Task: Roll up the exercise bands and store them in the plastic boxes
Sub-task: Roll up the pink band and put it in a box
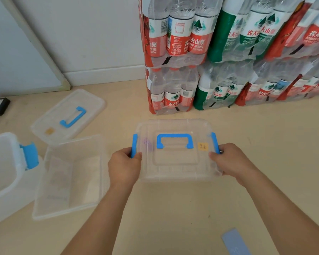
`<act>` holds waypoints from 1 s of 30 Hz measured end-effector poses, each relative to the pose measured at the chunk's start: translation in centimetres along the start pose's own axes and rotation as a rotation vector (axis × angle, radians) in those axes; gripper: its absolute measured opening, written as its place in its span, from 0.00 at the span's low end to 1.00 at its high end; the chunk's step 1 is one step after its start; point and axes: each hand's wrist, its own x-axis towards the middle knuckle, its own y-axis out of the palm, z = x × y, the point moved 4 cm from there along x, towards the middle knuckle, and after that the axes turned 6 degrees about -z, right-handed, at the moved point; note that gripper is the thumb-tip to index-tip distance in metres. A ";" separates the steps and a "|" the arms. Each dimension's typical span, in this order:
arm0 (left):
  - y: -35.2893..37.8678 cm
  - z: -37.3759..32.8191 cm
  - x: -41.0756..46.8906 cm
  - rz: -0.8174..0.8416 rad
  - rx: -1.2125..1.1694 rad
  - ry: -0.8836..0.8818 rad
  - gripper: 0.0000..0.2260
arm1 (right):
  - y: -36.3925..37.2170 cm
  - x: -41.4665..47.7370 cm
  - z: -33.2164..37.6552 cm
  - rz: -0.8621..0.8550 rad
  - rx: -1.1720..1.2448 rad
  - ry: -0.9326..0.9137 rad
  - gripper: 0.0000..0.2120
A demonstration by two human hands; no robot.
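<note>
Three plastic boxes sit on the floor: one lidded box (175, 173), one open clear box (66, 211) and one open white box (6, 205). There is one loose lid (66, 115).

- Blue handles: two, one on the lidded box (174, 139) and one on the loose lid (73, 116).
- Blue latches: three in view.
- Yellow labels: two.
- Flat blue band (236, 242): one.
- Bottle packs (175, 43): two tiers, but the exact count cannot be told.

Bright, even light; blurred, warped edges.
</note>
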 end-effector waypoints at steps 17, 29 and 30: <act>3.5 -2.2 -1.2 0.366 -0.245 0.017 0.24 | -2.6 2.5 -0.5 -0.235 0.140 -0.064 0.12; 7.0 -3.5 -0.4 0.256 -0.066 0.163 0.30 | -2.9 3.4 -0.2 -0.278 -0.368 -0.256 0.42; 7.0 -3.9 -0.2 0.229 0.013 0.197 0.30 | -3.0 3.5 0.0 -0.293 -0.404 -0.255 0.42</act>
